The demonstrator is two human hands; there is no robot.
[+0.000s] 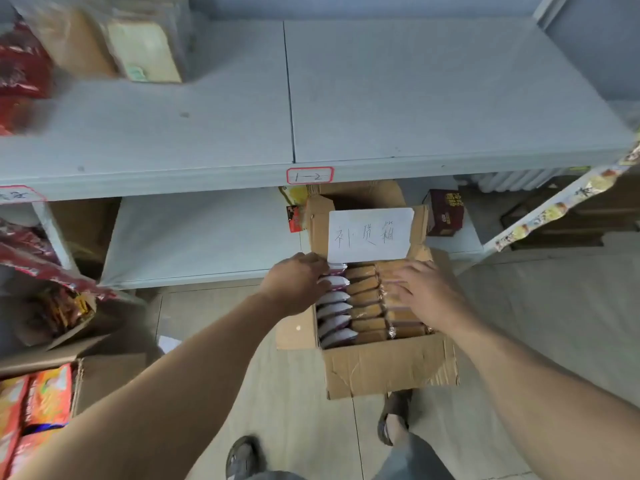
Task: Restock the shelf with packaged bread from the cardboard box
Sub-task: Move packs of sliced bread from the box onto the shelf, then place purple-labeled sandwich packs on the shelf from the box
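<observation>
Cardboard box (381,368) sits open on the tiled floor (540,306) below both hands, in front of the shelf (415,98); its rear flap carries a white handwritten label (370,233). Inside, packaged bread (367,306) stands on edge in rows: white-wrapped packs under the left hand, golden-brown clear-wrapped packs under the right. Left hand (298,285) reaches into the box's left rear corner, fingers curled down over the top white packs; fingertips are hidden, so whether it grips a pack cannot be told. Right hand (426,292) lies over the brown packs with fingers spread and slightly blurred, palm down, touching or just above them; no pinch visible. Grey shelf board beyond the hands is mostly bare, with a red-bordered tag (310,175) on its front edge above the box. Far left of the left hand: bagged bread (145,46) on the shelf and red snack bags (20,71). Two shoes (394,417) stand just nearer than the box.
</observation>
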